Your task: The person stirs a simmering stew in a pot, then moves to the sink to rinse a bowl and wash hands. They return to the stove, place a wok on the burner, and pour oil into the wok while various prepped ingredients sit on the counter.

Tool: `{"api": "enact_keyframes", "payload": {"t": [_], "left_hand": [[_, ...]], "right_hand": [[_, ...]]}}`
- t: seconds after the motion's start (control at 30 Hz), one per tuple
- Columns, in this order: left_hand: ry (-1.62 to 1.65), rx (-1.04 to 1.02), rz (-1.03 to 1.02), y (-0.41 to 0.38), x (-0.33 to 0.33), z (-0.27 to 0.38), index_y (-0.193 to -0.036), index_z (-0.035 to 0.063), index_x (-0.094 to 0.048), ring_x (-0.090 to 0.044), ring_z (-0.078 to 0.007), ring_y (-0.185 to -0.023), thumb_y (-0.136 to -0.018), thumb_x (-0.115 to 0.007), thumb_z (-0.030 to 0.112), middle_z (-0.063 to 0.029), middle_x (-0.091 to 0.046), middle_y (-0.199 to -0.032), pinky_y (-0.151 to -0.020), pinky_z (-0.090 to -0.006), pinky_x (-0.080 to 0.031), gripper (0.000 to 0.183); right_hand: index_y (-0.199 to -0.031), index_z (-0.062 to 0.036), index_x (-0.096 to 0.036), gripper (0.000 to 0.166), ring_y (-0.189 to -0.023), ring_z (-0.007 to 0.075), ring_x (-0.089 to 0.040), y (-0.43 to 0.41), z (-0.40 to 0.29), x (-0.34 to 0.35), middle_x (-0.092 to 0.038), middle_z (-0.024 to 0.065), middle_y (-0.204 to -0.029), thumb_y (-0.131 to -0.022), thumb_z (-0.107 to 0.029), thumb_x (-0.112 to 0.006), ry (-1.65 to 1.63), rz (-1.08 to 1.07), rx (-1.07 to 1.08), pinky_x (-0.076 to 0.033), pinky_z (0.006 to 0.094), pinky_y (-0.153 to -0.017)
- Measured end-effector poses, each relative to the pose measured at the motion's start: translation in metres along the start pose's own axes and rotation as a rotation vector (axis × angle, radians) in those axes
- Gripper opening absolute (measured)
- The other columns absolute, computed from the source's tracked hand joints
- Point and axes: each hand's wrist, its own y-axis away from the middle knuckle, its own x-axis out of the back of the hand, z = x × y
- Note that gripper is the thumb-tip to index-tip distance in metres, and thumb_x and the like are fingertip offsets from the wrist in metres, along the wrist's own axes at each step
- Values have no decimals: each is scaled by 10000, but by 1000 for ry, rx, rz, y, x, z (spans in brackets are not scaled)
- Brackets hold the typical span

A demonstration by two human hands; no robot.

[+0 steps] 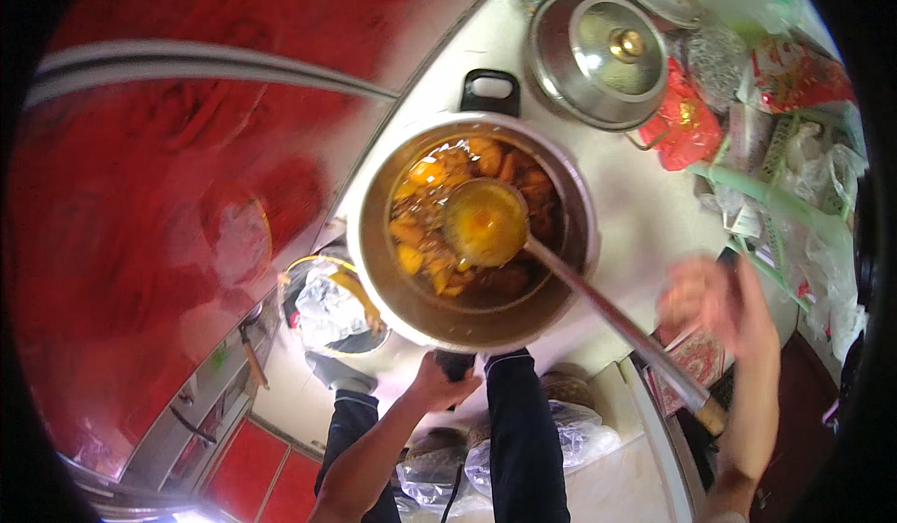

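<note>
A large metal pot (375, 299) stands before me, holding brown broth with orange and yellow chunks. My left hand (443, 385) grips the pot's near black handle (454, 364). Across the pot lies a long-handled ladle (487, 222), its bowl full of yellowish liquid and its handle slanting down to the right over the rim. My right hand (708, 299) is blurred, off to the right of the pot and clear of the ladle handle; a dark thing is at its fingers, and whether it is held cannot be told.
A lidded metal pot (550, 68) stands at the upper right, beside a red plastic bag (683, 127). Green racks (778, 194) with plastic bags line the right side. A bin with a white liner (326, 306) is on the floor at left, below glossy red cabinets (140, 173).
</note>
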Motion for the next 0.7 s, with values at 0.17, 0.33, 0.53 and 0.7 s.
{"api": "enact_keyframes", "payload": {"t": [0.17, 0.33, 0.53, 0.7], "left_hand": [[166, -141, -26, -53, -8, -24, -671, 74, -536, -506, -76, -431, -791, -689, 123, 7, -520, -506, -405, -258, -409, 200], [343, -223, 72, -92, -6, -46, -653, 61, -554, -492, -78, -434, -801, -676, 75, -6, -532, -531, -394, -251, -378, 192], [363, -238, 44, -135, 13, -54, -692, 53, -535, -476, -87, -415, -798, -656, 57, -15, -515, -519, -381, -259, -374, 161], [372, -288, 20, -163, 24, -60, -694, 63, -512, -465, -92, -408, -793, -658, 52, -11, -502, -517, -383, -263, -381, 176]], "right_hand": [[-1434, -42, -321, 746, -640, 204, -641, 39, 2, -73, -605, 184, -1099, -753, 101, -588, 156, 45, -285, -572, 324, -573], [-1375, -30, -432, 638, -466, 79, -382, -14, 26, -58, -571, 68, -874, -754, 84, -522, 149, 210, -365, -318, 235, -384], [-1330, -32, -483, 558, -461, 53, -351, -49, 53, -52, -582, 28, -849, -778, 17, -549, 135, 233, -320, -250, 210, -361], [-1336, -27, -476, 557, -475, 60, -377, -74, 73, -44, -588, 40, -847, -786, 4, -561, 106, 217, -264, -256, 216, -363]]}}
